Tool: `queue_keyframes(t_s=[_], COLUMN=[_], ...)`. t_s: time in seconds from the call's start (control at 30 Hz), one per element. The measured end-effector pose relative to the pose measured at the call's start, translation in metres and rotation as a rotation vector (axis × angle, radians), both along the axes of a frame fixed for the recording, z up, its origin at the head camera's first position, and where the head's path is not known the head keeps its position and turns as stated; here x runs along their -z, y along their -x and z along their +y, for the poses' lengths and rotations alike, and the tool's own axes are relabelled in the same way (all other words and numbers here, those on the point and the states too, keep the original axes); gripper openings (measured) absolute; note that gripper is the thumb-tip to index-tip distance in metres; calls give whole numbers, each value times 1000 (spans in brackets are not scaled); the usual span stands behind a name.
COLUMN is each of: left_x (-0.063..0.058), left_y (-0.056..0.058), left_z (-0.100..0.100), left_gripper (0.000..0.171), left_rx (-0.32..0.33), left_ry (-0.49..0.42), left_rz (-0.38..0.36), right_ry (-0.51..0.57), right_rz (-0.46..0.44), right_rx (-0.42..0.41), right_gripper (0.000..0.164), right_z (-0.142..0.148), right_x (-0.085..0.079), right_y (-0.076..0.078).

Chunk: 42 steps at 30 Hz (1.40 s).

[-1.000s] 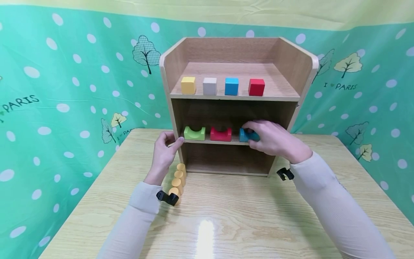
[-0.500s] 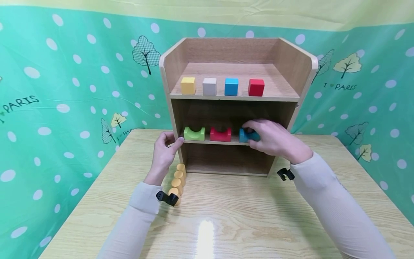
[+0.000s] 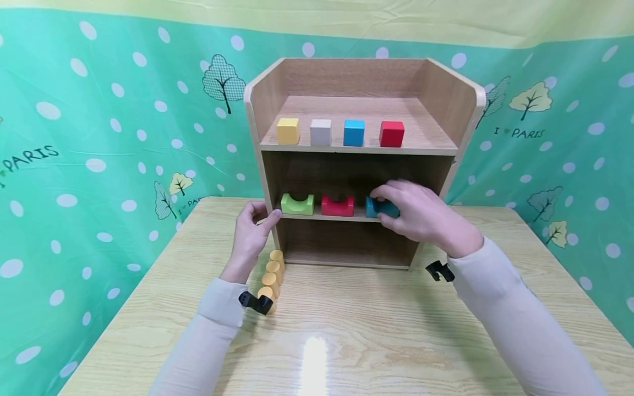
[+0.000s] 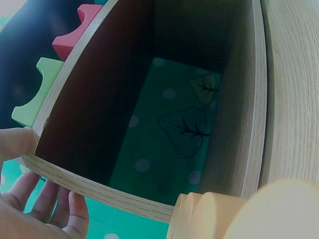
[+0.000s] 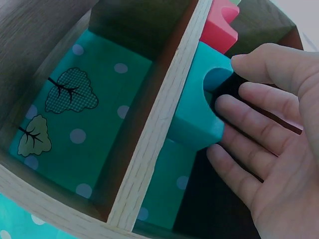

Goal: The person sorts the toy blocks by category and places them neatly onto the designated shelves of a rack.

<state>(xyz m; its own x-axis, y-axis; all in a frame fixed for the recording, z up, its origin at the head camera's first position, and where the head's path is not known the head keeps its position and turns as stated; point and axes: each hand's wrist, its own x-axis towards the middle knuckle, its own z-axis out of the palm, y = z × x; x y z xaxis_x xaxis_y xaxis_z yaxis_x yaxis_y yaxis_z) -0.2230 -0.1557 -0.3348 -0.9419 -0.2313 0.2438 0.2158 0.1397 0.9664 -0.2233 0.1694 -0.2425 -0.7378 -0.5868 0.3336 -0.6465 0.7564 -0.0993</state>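
In the head view a small wooden shelf unit point(image 3: 342, 266) stands on the table. My left hand point(image 3: 253, 234) grips its left side panel point(image 4: 119, 198), thumb at the middle board's front edge, fingers outside. Green point(image 3: 297, 205) and red point(image 3: 338, 206) arch blocks rest on that board, notches up. Further right on the same board sits a blue arch block point(image 5: 192, 104), held by my right hand point(image 3: 421, 214). In the right wrist view the thumb is at one notch tip and fingertips at the other end. The hand covers part of this block in the head view.
Yellow point(image 3: 288, 131), white point(image 3: 321, 132), blue point(image 3: 354, 133) and red point(image 3: 392, 134) cubes line the top shelf's front edge. Several light-wood cylinders point(image 3: 270, 280) stand in a row beside my left forearm. A green dotted curtain point(image 3: 124, 121) hangs behind.
My right hand has shifted very slightly on the blue arch block, and its wrist has moved a little right and down. The left hand keeps its place on the side panel.
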Motion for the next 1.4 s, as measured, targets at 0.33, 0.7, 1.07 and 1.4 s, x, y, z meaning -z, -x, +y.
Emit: queue_keyframes(t_s=[0.33, 0.7, 1.07, 1.4], left_x=[0, 0, 1, -1], left_y=[-1, -1, -1, -1], left_z=[-1, -1, -1, 0], left_gripper=[36, 36, 37, 34], left_rx=[3, -1, 3, -2], left_ry=[-2, 7, 5, 5], left_rz=[1, 3, 2, 18], right_ry=[98, 169, 191, 177], right_rz=[162, 298, 322, 296], right_rx=[-144, -307, -373, -422], right_gripper=[40, 26, 26, 26], right_z=[-3, -14, -37, -58], right_x=[9, 25, 40, 63], right_y=[-7, -9, -16, -22])
